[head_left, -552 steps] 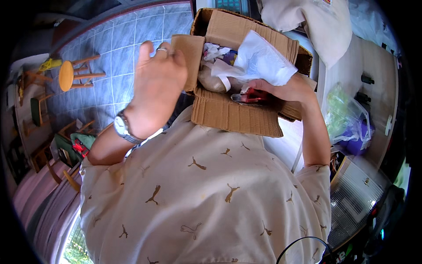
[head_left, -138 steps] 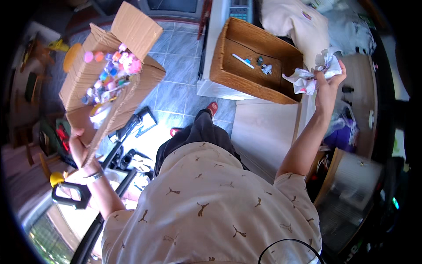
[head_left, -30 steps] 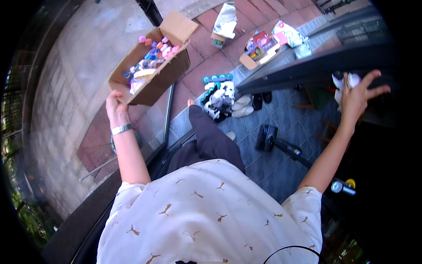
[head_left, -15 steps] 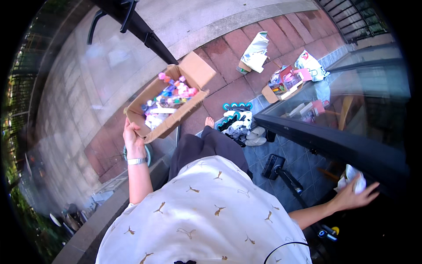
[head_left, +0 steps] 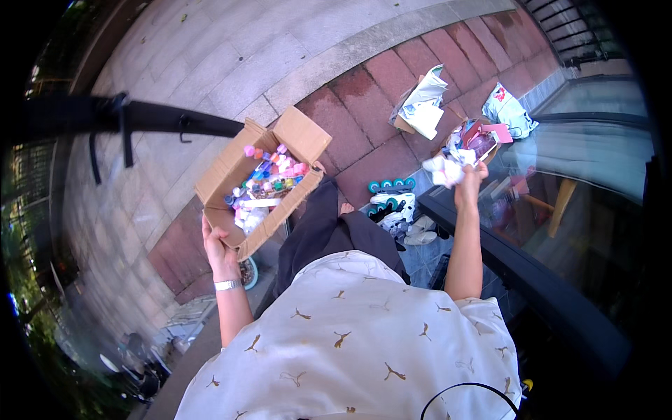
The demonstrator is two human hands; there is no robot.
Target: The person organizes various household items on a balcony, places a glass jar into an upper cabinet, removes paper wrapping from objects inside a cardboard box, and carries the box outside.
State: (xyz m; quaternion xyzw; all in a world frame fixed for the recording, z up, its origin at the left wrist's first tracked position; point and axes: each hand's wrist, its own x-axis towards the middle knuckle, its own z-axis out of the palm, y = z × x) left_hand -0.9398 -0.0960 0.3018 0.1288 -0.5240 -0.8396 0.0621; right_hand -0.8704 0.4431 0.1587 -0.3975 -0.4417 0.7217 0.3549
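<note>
My left hand grips the near left corner of an open cardboard box, holding it up and tilted. Inside the box lie several small bottles with pink, red and blue caps, and white pieces near the hand. In my raised right hand is a crumpled white bundle, its material too blurred to tell. This hand is in front of a carton of mixed items with a pink flap, standing on the ground; from this view I cannot tell how far apart they are.
A glass door with a black frame stands at my right, another black door edge with handles at the left. Inline skates and pale shoes lie by my feet. A paper-topped carton and a white bag sit on red paving.
My right hand has come from low at the right, beside the door frame, up and forward with the white bundle. The left hand still holds the box. The left door edge appears swung further left.
</note>
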